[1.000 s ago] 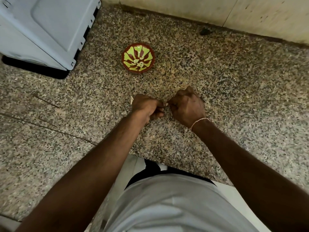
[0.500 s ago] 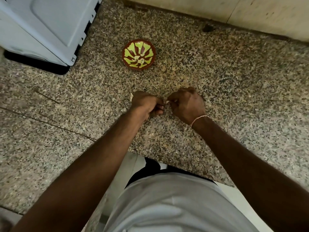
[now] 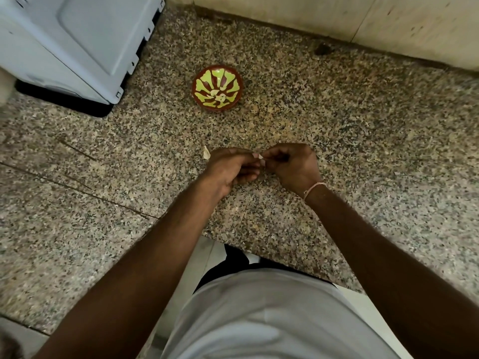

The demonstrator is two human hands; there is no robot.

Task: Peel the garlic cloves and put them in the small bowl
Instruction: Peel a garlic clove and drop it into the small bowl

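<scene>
A small red bowl with a yellow-green pattern stands on the speckled counter, with a few pale peeled cloves at its bottom. Nearer to me, my left hand and my right hand meet fingertip to fingertip above the counter. Between them they pinch a small pale garlic clove, mostly hidden by the fingers. A pale scrap of garlic skin lies on the counter just left of my left hand.
A light grey appliance occupies the back left corner. A beige tiled wall runs along the back. The granite counter ends at a front edge just below my forearms. A thin dark line crosses the counter's left part.
The fingers of both hands have loosened a little and more of the pale clove shows between the fingertips. The bowl has not moved.
</scene>
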